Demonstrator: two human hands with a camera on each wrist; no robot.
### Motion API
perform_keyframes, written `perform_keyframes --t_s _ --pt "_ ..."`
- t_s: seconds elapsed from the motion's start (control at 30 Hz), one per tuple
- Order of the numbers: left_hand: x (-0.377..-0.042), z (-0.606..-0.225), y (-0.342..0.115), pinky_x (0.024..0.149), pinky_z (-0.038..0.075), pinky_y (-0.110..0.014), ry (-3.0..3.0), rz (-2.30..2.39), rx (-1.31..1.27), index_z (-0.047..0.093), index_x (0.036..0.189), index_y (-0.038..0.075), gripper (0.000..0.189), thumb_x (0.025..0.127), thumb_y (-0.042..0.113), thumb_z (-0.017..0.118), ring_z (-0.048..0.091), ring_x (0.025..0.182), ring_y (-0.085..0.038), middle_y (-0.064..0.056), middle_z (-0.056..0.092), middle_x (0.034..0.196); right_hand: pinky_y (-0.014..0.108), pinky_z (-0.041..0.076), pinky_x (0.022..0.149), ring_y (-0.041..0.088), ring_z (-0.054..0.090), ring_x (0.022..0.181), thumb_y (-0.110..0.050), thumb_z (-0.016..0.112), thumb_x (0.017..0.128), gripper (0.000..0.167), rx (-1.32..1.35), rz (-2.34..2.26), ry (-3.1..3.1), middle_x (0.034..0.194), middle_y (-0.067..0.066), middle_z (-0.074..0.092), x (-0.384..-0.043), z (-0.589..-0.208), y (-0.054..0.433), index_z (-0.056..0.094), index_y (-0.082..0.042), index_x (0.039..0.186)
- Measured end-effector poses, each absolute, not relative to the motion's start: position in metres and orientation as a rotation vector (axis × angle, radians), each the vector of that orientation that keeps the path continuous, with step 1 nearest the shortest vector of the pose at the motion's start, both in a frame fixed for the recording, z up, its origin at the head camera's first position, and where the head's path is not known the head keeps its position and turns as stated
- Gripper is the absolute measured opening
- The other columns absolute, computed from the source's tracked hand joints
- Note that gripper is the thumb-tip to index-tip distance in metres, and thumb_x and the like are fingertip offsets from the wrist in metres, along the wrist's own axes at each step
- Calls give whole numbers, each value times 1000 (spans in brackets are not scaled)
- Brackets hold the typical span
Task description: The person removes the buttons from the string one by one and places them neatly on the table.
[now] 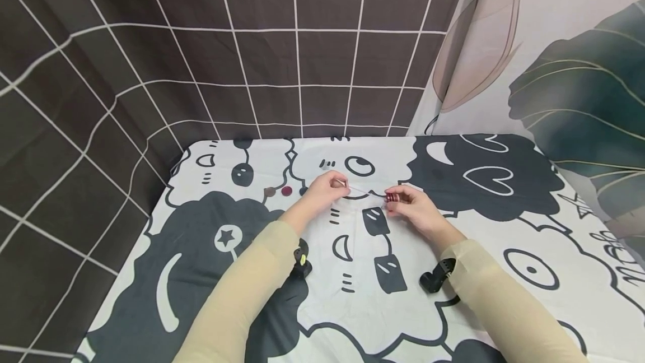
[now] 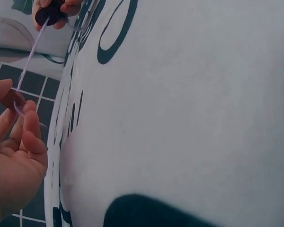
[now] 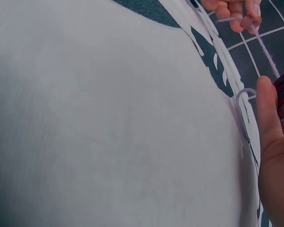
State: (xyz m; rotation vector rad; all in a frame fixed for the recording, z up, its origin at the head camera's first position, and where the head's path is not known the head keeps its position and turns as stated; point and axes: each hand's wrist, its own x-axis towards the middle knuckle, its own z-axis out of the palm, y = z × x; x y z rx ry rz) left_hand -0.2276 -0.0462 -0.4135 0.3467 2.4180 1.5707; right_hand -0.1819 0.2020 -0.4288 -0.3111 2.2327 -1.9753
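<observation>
My left hand (image 1: 325, 190) pinches a reddish-brown flat round bead (image 2: 13, 100) between thumb and fingers. A thin pale lilac string (image 2: 29, 59) passes through it, and a short end hangs from the bead. To the right, my right hand (image 1: 415, 209) holds a short stack of dark red round beads (image 1: 392, 198) between thumb and fingers. The string stretches straight between the two hands. In the right wrist view a loop of string (image 3: 239, 106) hangs beside the right hand. Part of the stack is out of that view.
On the patterned black-and-white cloth (image 1: 363, 312), left of my left hand, lie a brown disc (image 1: 270, 191) and a dark red disc (image 1: 286, 191). A dark round shape (image 1: 303, 190) shows near the hand. A dark checked curtain (image 1: 262, 60) hangs behind the far edge.
</observation>
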Motion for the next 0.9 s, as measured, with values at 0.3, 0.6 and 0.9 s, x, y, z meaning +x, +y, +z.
perform_keyframes --t_s 0.3,0.6,0.9 --pt "-229 -414 -55 68 45 -26 2454 1597 311 60 114 5 31 85 15 67 57 78 -15 -5 64 93 30 55 71 11 62 81 8 60 83 38 -321 -1983 2239 94 9 56 -183 -430 205 48 18 118" --pt "-232 -415 -68 66 45 -26 2506 1543 253 60 116 7 32 86 18 66 58 79 -16 -5 63 95 30 55 71 11 62 81 8 60 83 38 -328 -1989 2235 96 12 56 -184 -431 206 48 19 118" --pt "-231 -413 -80 71 48 -27 2507 1548 215 58 121 8 35 88 19 65 59 84 -17 -7 62 102 30 55 72 10 61 82 7 61 83 39 -312 -1985 2234 95 10 55 -183 -431 206 48 18 118"
